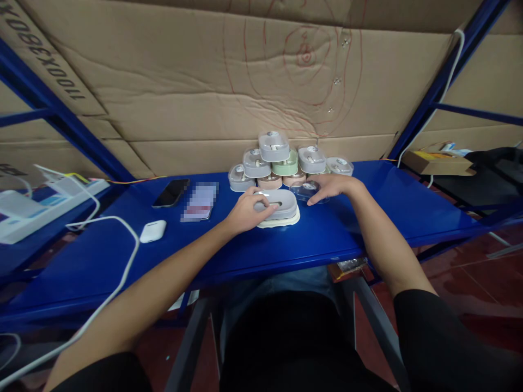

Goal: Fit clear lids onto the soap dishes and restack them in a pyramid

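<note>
On the blue table a grey oval plastic box (288, 202) with a slot in its top rests on a cream-coloured base (284, 222). My left hand (248, 211) grips the box's left side, thumb bent over the top near the slot. Just to the right, my right hand (333, 187) holds a clear plastic lid (304, 190) low over the table, its fingers partly hidden behind it. Behind both hands stands a stack of similar boxes with clear lids, among them a grey box (273, 147) on top and a green box (286, 165) below it.
Left of the box lie a phone with a lit screen (200, 201), a dark phone (171, 193) and a white earphone case (153, 231). A white cable (133, 256) crosses the left side near a power strip (53, 209). A cardboard wall (183, 81) rises behind the table.
</note>
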The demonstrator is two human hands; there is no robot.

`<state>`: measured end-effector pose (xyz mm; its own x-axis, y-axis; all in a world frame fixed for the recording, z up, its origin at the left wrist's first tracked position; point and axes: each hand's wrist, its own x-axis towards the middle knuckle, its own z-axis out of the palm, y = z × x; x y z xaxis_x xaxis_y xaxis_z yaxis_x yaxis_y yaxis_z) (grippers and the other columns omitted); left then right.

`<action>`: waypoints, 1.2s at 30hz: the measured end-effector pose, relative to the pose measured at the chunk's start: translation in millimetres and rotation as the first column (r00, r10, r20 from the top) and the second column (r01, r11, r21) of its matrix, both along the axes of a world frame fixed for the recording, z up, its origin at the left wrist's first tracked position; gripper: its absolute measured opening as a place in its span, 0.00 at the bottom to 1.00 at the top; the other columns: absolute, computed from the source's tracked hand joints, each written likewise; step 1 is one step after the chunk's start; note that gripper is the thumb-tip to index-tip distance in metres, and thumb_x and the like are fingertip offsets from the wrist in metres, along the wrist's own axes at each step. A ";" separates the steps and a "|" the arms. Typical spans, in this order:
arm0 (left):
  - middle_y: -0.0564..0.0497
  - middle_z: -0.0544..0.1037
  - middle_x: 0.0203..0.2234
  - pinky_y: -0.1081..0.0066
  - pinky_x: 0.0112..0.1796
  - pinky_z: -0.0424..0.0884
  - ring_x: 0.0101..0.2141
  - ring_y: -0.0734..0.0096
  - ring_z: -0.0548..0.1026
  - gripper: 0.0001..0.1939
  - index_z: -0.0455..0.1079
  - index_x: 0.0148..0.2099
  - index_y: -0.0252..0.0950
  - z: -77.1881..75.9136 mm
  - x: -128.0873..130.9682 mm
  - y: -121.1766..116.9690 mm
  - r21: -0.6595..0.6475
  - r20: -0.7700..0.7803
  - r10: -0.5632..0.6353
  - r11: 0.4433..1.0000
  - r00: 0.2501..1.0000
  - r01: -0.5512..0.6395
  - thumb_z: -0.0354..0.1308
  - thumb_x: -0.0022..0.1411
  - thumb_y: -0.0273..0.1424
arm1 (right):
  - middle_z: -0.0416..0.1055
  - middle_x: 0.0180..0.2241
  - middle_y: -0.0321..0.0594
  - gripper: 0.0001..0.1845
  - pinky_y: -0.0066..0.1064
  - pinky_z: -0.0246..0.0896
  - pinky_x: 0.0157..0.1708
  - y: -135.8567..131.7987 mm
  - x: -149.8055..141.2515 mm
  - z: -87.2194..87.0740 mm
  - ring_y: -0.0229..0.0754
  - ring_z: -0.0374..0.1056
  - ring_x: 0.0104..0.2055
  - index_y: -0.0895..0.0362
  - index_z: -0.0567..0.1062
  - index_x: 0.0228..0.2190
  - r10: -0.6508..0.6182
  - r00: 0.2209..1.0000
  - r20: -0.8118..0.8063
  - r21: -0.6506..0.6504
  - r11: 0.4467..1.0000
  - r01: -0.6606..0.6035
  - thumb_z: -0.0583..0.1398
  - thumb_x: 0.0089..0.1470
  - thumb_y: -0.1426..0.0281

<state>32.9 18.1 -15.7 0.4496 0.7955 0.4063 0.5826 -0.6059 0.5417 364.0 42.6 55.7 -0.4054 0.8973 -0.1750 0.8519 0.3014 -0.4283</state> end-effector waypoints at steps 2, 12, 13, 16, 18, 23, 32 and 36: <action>0.44 0.75 0.53 0.47 0.64 0.73 0.58 0.46 0.78 0.18 0.81 0.39 0.41 0.8 -3.6 0.3 -0.004 -0.029 -0.051 0.999 0.998 0.051 0.71 0.63 0.50 | 0.78 0.67 0.45 0.56 0.52 0.71 0.69 0.6 0.9 -0.4 0.64 0.76 0.66 0.49 0.75 0.70 0.007 1.000 -0.013 -0.010 1.000 -0.007 0.79 0.43 0.48; 0.43 0.71 0.58 0.44 0.65 0.73 0.61 0.41 0.75 0.24 0.78 0.48 0.42 11.8 -7.9 -7.5 -0.072 -0.150 -0.159 0.986 0.976 0.150 0.78 0.54 0.47 | 0.84 0.57 0.48 0.48 0.48 0.75 0.59 -6.6 -0.1 6.8 0.62 0.80 0.56 0.53 0.81 0.61 -0.054 0.998 0.013 0.006 0.999 0.054 0.78 0.43 0.45; 0.43 0.71 0.58 0.44 0.65 0.73 0.61 0.41 0.76 0.24 0.78 0.48 0.42 12.2 -7.6 -8.2 -0.074 -0.153 -0.164 0.985 0.974 0.154 0.78 0.54 0.47 | 0.84 0.56 0.49 0.48 0.47 0.76 0.58 -8.4 -0.8 8.9 0.62 0.81 0.55 0.54 0.81 0.60 -0.062 0.998 0.018 0.011 0.998 0.062 0.78 0.43 0.45; 0.43 0.70 0.60 0.44 0.65 0.72 0.61 0.42 0.76 0.23 0.78 0.50 0.43 12.1 -7.3 -9.4 -0.066 -0.154 -0.188 0.982 0.970 0.179 0.76 0.57 0.46 | 0.85 0.53 0.50 0.50 0.48 0.76 0.54 -14.1 -5.1 14.4 0.63 0.81 0.53 0.56 0.78 0.63 -0.092 0.995 0.029 0.069 0.994 0.089 0.77 0.44 0.44; 0.42 0.70 0.61 0.45 0.66 0.72 0.61 0.42 0.76 0.23 0.79 0.51 0.43 11.3 -7.7 -9.2 -0.053 -0.148 -0.204 0.979 0.968 0.198 0.75 0.58 0.46 | 0.84 0.52 0.51 0.54 0.48 0.75 0.54 -17.3 -9.5 15.5 0.63 0.81 0.52 0.57 0.75 0.66 -0.078 0.997 -0.001 0.127 0.989 0.077 0.76 0.45 0.43; 0.42 0.74 0.61 0.43 0.65 0.72 0.62 0.41 0.77 0.32 0.74 0.59 0.44 7.9 -9.0 -4.7 -0.051 -0.130 -0.223 0.975 0.966 0.218 0.76 0.58 0.48 | 0.82 0.56 0.50 0.60 0.51 0.75 0.55 -20.3 -22.6 7.5 0.61 0.79 0.53 0.53 0.72 0.70 0.033 0.992 -0.120 0.248 0.969 -0.002 0.77 0.43 0.41; 0.32 0.70 0.72 0.40 0.67 0.72 0.70 0.29 0.72 0.63 0.56 0.78 0.41 0.1 -2.5 -0.4 -0.060 0.028 -0.226 0.972 0.974 0.227 0.83 0.49 0.50 | 0.81 0.55 0.50 0.59 0.54 0.75 0.57 -26.0 -42.5 -1.1 0.61 0.78 0.53 0.53 0.70 0.72 0.177 0.964 -0.199 0.313 0.943 -0.109 0.76 0.45 0.43; 0.32 0.69 0.73 0.39 0.69 0.70 0.71 0.30 0.71 0.63 0.54 0.79 0.41 -1.8 1.2 -0.9 -0.067 0.053 -0.236 0.969 0.970 0.239 0.83 0.51 0.49 | 0.80 0.60 0.52 0.58 0.56 0.73 0.60 -29.3 -48.5 -3.4 0.62 0.77 0.57 0.54 0.71 0.71 0.221 0.954 -0.201 0.310 0.938 -0.152 0.76 0.45 0.45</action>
<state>34.1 17.2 -17.5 0.6120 0.6961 0.3755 0.4009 -0.6823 0.6114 315.5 13.2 52.3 -0.5680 0.7990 0.1975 0.6571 0.5847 -0.4758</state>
